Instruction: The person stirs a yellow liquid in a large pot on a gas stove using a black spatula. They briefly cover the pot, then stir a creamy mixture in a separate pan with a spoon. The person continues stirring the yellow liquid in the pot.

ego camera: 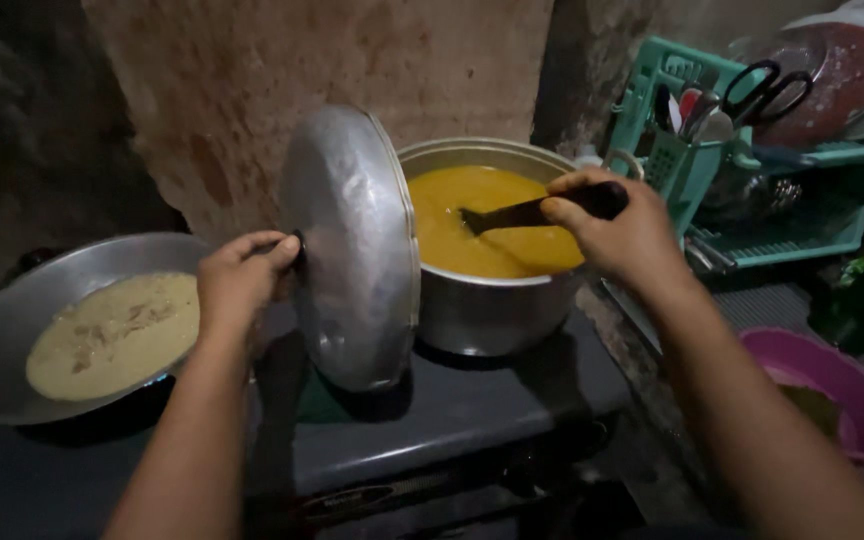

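A: What is the left hand (240, 282) doing?

B: Its grip is clamped on the dark knob of a round, dull silver metal lid (354, 250). The lid stands on edge, nearly upright, its dished underside facing the hand, its lower rim close above the dark grey stove top (472, 400).

A: And the right hand (620, 232)?

B: Its grip is closed around the black handle of a dark ladle (532, 212). The bowl end sits in thick orange-yellow soup (492, 225), pointing towards nine o'clock from the hand.

A: Where is the soup?

B: In a wide, round silver metal pot (492, 300) standing on the stove, just beside the lid at its three o'clock. The lid's edge overlaps the pot's left rim in the view; I cannot tell whether they touch.

A: Anything else around?

B: At nine o'clock of the lid, a shallow silver metal pan (12, 330) holds a pale, creamy mixture. At one o'clock of the pot, a teal plastic dish rack (802, 235) carries utensils and black-handled scissors (767, 90). A pink plastic bowl (852, 385) sits at four o'clock, well apart from the pot.
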